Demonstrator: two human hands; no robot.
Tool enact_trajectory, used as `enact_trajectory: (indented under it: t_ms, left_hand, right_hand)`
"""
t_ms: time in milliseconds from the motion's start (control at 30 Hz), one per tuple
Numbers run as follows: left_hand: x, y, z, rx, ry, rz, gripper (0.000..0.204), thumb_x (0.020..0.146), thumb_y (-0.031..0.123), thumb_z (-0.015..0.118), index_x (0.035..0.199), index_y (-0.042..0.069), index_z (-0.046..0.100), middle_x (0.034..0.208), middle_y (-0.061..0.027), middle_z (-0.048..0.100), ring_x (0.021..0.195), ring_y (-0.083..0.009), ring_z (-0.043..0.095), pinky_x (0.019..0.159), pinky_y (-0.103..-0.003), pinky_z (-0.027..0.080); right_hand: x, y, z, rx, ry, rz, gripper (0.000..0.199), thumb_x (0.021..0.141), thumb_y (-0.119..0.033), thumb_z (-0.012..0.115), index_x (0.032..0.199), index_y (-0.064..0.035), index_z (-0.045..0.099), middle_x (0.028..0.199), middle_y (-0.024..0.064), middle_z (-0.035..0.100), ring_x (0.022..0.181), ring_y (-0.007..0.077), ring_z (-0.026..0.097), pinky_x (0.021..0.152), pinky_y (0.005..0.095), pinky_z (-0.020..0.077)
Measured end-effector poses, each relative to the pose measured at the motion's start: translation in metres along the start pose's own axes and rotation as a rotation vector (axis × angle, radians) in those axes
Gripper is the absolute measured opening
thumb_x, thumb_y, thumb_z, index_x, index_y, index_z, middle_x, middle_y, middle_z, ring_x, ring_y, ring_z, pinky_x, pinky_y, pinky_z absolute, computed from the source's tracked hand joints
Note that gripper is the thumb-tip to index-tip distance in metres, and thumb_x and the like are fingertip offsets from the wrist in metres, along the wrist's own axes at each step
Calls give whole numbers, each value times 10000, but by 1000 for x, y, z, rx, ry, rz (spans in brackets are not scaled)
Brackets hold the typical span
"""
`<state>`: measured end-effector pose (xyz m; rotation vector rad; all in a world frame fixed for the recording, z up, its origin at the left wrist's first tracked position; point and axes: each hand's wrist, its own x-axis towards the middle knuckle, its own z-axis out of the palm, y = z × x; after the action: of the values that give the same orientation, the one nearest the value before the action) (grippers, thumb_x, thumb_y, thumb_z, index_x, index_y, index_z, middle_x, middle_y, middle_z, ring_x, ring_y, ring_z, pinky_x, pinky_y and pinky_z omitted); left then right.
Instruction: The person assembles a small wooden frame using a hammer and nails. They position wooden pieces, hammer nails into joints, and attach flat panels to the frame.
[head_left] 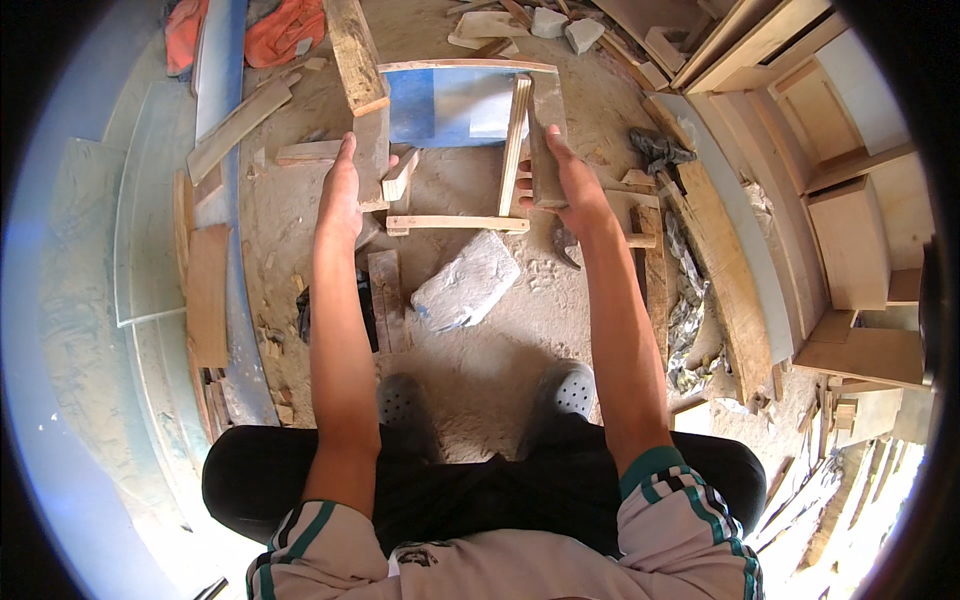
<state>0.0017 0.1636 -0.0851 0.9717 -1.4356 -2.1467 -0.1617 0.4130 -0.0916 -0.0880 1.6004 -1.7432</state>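
A wooden frame (470,67) with a blue and whitish panel (432,108) showing inside it stands on the dusty ground ahead of me. My left hand (343,190) is closed on its left side board, thumb along the outside. On the right side board, my right hand (575,180) grips with the thumb on top and fingertips showing inside. A pale wooden strip (515,145) slants along the frame's right interior. Across the near end lies another strip (458,223), and a short wood block (400,174) sits by my left fingers. A hammer (640,240) lies beside my right wrist, partly hidden.
A whitish block (468,280) lies between my forearms, before my grey clogs (570,388). A thick timber (356,60) reaches to the frame's far left corner. Glass-like sheets (150,220) lie at left; boards and wooden cabinets (850,240) stand at right. Orange cloth (285,30) lies far left.
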Motion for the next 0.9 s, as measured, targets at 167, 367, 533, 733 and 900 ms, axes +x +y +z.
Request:
enact_trajectory:
  t_ms: [167, 367, 533, 733, 900]
  left_hand:
    - [8, -5, -13, -103, -77, -55, 636, 1028, 535, 372, 1330, -1, 533, 1146, -201, 673, 1032, -268, 673, 889, -398, 558]
    - [3, -4, -11, -181, -117, -62, 595, 1024, 546, 386, 1290, 46, 567, 1094, -122, 687, 952, -212, 687, 852, -378, 547]
    - [-8, 0, 0, -61, -66, -31, 550, 994, 514, 503, 1296, 59, 571, 1065, -110, 697, 928, -182, 674, 825, -367, 542]
    - [-3, -7, -6, -42, -82, -19, 550, 966, 511, 553, 1286, 65, 577, 1072, -129, 709, 968, -210, 684, 910, -367, 518]
    - [0, -10, -12, -136, -55, -47, 602, 979, 535, 501, 1357, 66, 527, 1226, -129, 657, 1148, -231, 614, 1012, -408, 445]
  right_hand:
    - [-10, -8, 3, 97, 3, 42, 539, 986, -588, 469, 1175, -100, 598, 944, 87, 669, 796, 208, 667, 671, 408, 574]
    - [-13, -9, 7, 66, 57, 39, 477, 999, -542, 476, 1143, -108, 610, 915, 88, 686, 738, 190, 664, 651, 389, 569]
    - [-7, -7, -1, 71, 15, 45, 461, 1003, -506, 490, 1138, -81, 608, 881, 91, 687, 695, 195, 663, 611, 376, 569]
    - [-8, -5, -4, 43, 8, 28, 490, 1005, -506, 490, 1183, -60, 586, 923, 106, 682, 726, 201, 676, 644, 376, 587]
    - [1, 4, -34, 174, 64, 0, 553, 995, -514, 500, 1246, -27, 570, 1059, 131, 653, 938, 226, 653, 779, 425, 560]
